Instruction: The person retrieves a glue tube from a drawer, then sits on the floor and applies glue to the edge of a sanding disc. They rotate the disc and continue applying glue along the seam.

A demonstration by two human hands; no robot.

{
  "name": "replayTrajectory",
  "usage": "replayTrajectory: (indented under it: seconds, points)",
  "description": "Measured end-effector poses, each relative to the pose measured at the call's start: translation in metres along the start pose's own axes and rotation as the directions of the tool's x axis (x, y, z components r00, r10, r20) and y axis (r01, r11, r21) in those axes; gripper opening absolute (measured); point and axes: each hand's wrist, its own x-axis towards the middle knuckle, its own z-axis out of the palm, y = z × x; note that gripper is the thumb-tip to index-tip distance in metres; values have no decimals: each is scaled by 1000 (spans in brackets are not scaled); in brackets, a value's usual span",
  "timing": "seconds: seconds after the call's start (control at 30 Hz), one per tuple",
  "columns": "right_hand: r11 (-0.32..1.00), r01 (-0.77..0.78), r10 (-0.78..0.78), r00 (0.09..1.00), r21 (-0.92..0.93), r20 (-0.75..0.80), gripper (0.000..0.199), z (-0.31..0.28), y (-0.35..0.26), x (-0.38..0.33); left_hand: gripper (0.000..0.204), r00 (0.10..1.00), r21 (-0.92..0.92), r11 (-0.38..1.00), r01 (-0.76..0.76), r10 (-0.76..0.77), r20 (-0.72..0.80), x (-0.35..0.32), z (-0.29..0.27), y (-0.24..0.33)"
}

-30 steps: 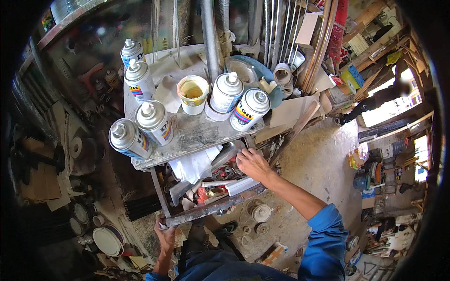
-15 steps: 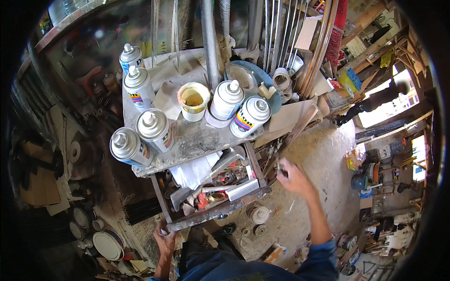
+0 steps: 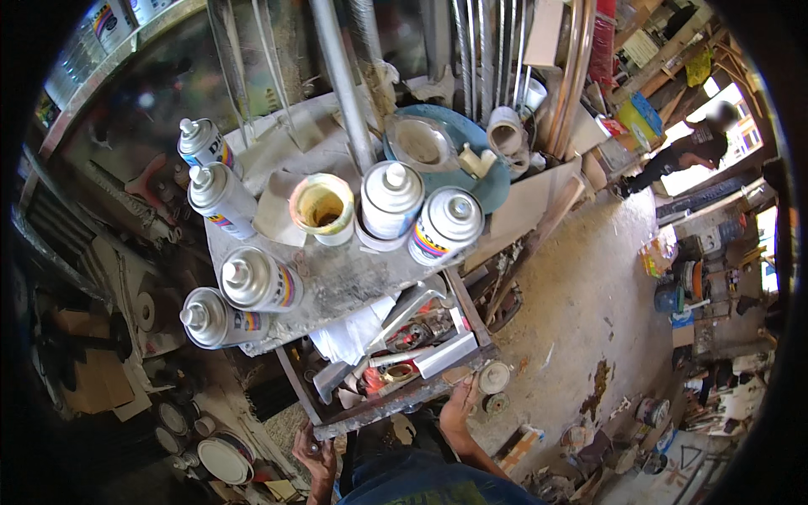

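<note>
A wooden drawer (image 3: pixel 370 418) hangs pulled out below a dusty work surface (image 3: pixel 337 273). At the right part of its front edge is my right hand (image 3: pixel 457 414), fingers closed against the rim. My left hand (image 3: pixel 315 454) is curled beside the drawer's left front corner; a small roundish thing shows at its fingers, too small to name. Inside the drawer lie a white cloth or paper (image 3: pixel 347 332), a pale rectangular bar (image 3: pixel 446 354), a long metal piece (image 3: pixel 394 318) and jumbled small tools and parts.
Several spray cans (image 3: pixel 392 200) stand on the surface around a stained tub (image 3: pixel 322 209). Behind them are a blue basin (image 3: pixel 484 181) and upright metal pipes (image 3: pixel 341 84). Lidded containers (image 3: pixel 225 459) sit lower left. Another person (image 3: pixel 694 147) is far right.
My right hand has come down and left, from the air right of the drawer to its front edge. My left hand stays by the left corner. The view has shifted.
</note>
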Motion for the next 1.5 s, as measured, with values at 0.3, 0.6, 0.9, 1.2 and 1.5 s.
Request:
replayTrajectory:
  seconds: [0.3, 0.6, 0.9, 1.2, 1.5]
  points:
    - [940, 340, -336, 933, -17, 127, 40, 62, -55, 65, 35, 993, -74, 997, -3, -5, -116, 90, 17, -2]
    - [921, 381, -388, 880, 83, 275, 35, 101, -75, 103, 22, 968, -267, 961, -75, 6, -251, 143, 32, -3]
    - [922, 269, -348, 891, 280, 290, 33, 106, -65, 104, 27, 920, -139, 983, -120, 58, -387, 151, 37, 2]
    - [756, -460, 50, 750, 466, 660, 29, -53, 61, 46, 35, 948, -460, 875, -148, -6, -318, 31, 51, 46]
    - [620, -779, 286, 109, -97, 952, 34, -209, 274, -51, 10, 986, -684, 723, -100, -22, -167, -158, 106, 116]
